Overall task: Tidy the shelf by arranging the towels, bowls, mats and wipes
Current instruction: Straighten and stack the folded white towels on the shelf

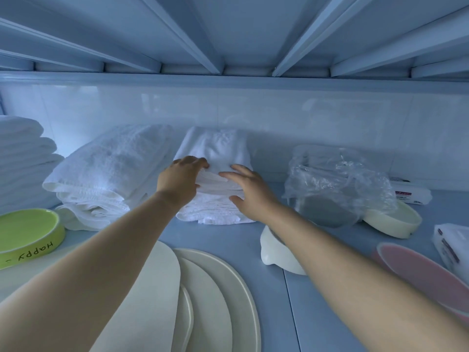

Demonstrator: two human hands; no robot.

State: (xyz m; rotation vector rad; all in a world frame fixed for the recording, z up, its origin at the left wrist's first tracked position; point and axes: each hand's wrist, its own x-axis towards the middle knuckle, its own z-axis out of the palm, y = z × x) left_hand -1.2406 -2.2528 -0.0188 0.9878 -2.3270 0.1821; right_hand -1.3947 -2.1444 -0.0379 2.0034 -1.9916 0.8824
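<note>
Centrally on the blue shelf [228, 240], the middle towel stack [215, 148] stood just beside a larger towel pile [106, 174]. On this stack the left hand [181, 179] gripped the upper folds, fingers curled; the right hand [250, 189] pressed the front, fingers straight and spread.

Single view, head-worn, wide-angle: faces forward at close range, between shelf surface [228, 237] low in frame and upper shelf underside [241, 34] above; tiled back wall [253, 110] ahead, folded towel stack [215, 146] central
</note>
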